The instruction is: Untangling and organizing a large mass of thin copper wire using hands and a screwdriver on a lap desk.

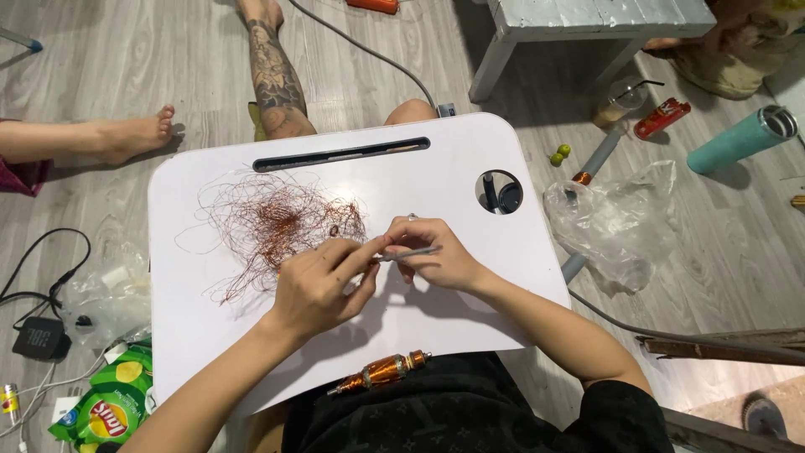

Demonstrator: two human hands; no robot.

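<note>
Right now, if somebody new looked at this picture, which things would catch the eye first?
First comes the loose tangle of copper wire spread over the left half of the white lap desk. Beside it, near the desk's middle, the left hand and the right hand meet around a thin grey tool. A copper-wound motor rotor lies at the desk's near edge, on the dark clothing.

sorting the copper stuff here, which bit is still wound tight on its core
The copper coil lying on the black lap at the lap desk's near edge; the copper wire tangle on the desk is loose strands.
</note>
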